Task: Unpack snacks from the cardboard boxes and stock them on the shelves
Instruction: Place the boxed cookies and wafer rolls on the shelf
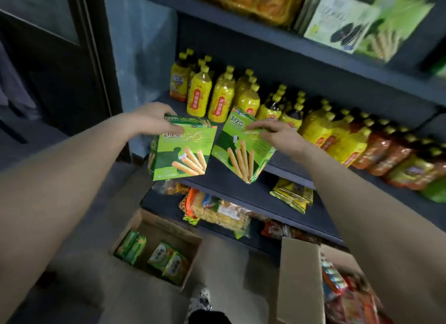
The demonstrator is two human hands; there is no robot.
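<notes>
My left hand (154,118) grips the top edge of a green snack box (183,152) printed with biscuit sticks. My right hand (270,130) pinches the top of a second, matching green box (241,150), which hangs tilted. Both boxes are held in the air in front of the dark middle shelf (284,165). On the floor below stands an open cardboard box (193,258) holding several more green snack packs (166,258). A second open cardboard box (301,282) at the lower right holds red and mixed packets (345,294).
The middle shelf carries rows of yellow-capped drink bottles (224,97). Bagged snacks (222,212) lie on the lower shelf. The top shelf (265,32) holds green and white boxes (342,29) and orange packs. A dark door stands at the left.
</notes>
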